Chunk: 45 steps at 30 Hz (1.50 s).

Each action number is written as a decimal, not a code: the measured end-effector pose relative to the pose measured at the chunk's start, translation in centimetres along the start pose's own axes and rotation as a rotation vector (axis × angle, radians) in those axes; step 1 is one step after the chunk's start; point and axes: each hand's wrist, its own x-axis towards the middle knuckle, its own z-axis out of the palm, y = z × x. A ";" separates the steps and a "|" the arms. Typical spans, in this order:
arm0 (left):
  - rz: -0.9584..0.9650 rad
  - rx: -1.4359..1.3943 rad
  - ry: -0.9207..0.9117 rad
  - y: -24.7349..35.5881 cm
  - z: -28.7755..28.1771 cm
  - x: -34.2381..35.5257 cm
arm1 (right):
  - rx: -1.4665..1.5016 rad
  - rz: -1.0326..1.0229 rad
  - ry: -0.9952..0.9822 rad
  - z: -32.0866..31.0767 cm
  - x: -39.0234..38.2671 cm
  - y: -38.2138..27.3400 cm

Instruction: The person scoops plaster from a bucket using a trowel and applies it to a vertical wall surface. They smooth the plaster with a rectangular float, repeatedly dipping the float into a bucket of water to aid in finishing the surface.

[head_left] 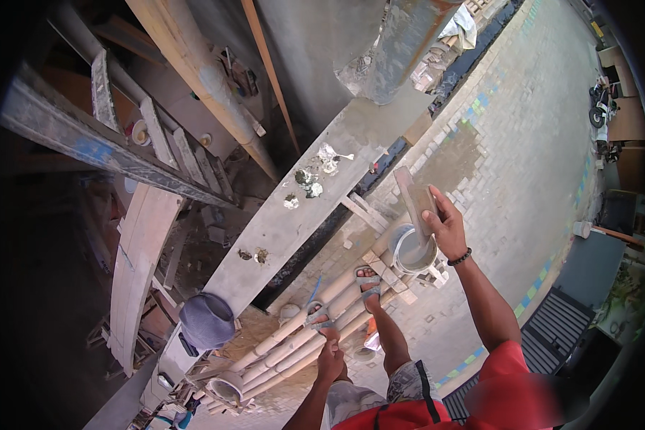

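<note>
My right hand (448, 223) is closed around a long flat plastering float (413, 198), held tilted over a white bucket (407, 268). Greyish liquid or wet mix shows inside the bucket, beside my right foot. Lower down, my left hand (330, 360) is curled into a fist close to my leg; whatever it may hold is hidden. In front of me runs a grey concrete ledge (351, 136) with white and dark patches (310, 185) on its top. A dark grey-purple cap (208, 321) rests at its near left end.
I stand in sandals on a platform of bamboo poles (287, 351). A dark narrow gutter (301, 254) runs along the ledge. Beyond the ledge are a curved wooden board (142, 265), a thick bamboo post (201, 79) and rubble below. Paving (523, 165) stretches right, toward a parked motorbike (600, 107).
</note>
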 end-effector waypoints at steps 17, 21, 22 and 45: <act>-0.111 0.020 -0.012 1.3 -0.8 -1.2 | -0.657 -0.512 -0.186 1.2 4.9 -3.7; -0.051 0.021 -0.023 0.2 0.1 0.1 | -0.753 -0.499 0.000 0.2 10.6 -2.3; -0.043 0.023 -0.031 0.3 0.3 0.4 | -0.780 -0.489 0.010 0.6 10.9 -1.7; -0.042 -0.010 -0.058 1.7 0.4 0.2 | -0.771 -0.538 0.104 0.1 12.7 -1.7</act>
